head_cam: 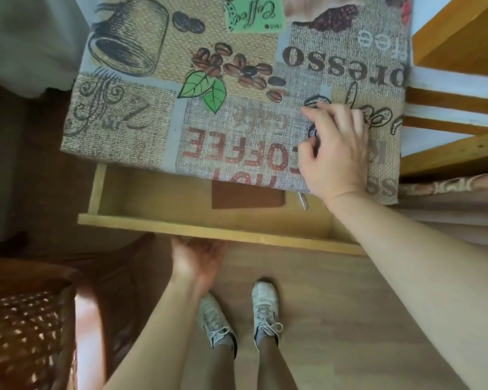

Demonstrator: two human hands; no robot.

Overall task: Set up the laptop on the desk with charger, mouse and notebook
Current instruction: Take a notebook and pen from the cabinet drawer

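Note:
The desk (141, 130) is covered by a coffee-print cloth. Its wooden drawer (158, 225) is pulled out toward me. Inside lies a brown notebook (247, 195), half under the desk edge, with a small silvery pen-like thing (303, 200) beside it. My left hand (197, 260) is palm up under the drawer front, its fingers hooked behind the front board and hidden there. My right hand (335, 147) rests on the cloth at the desk's near right, fingers loosely bent, nothing plainly held. No laptop, charger or mouse is in view.
A wooden shelf unit (457, 114) stands right of the desk. A wicker chair or basket (23, 333) sits at the lower left. A pale curtain or cover (26, 43) hangs at the upper left. My feet in white sneakers (237, 313) stand on the wood floor below the drawer.

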